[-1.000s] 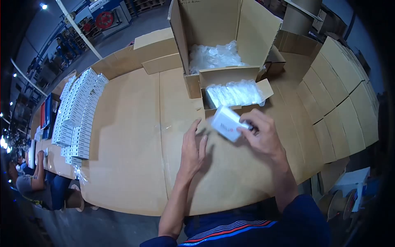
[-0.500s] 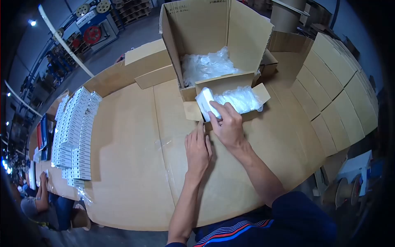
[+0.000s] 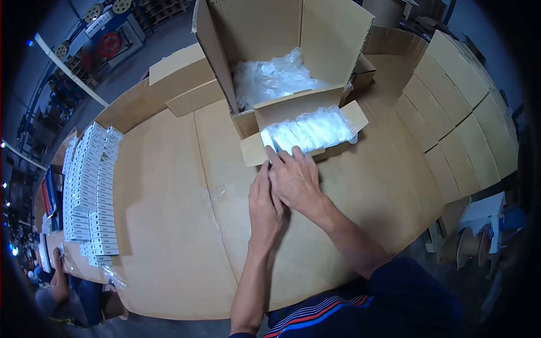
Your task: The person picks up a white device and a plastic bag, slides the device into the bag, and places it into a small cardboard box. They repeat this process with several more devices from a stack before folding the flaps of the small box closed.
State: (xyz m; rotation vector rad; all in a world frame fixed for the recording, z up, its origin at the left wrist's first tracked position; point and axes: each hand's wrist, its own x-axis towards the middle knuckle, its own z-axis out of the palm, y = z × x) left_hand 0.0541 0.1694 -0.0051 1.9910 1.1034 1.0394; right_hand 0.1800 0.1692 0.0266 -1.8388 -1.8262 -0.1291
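A small cardboard box [image 3: 332, 153] with raised flaps stands in front of me, packed with clear bubble wrap [image 3: 310, 130]. At its left end a slim white carton [image 3: 267, 139] is partly visible inside. My right hand [image 3: 294, 179] lies over the front left edge of this box, fingers stretched and apart, fingertips at the wall near the white carton. My left hand [image 3: 264, 203] is beside and partly under it, its fingers extended against the box's front left corner. The right hand hides part of the left hand's fingers and thumb.
Behind stands a large open carton [image 3: 338, 42] with plastic wrap [image 3: 270, 81] inside. Stacked white small boxes [image 3: 84, 191] line the left side; brown cartons [image 3: 456, 124] are stacked at right. A seated person [image 3: 70, 293] is at far left.
My right hand has released the white carton, which now sits lower inside the small box. That hand has moved down and left, close against my left hand. The view has shifted slightly.
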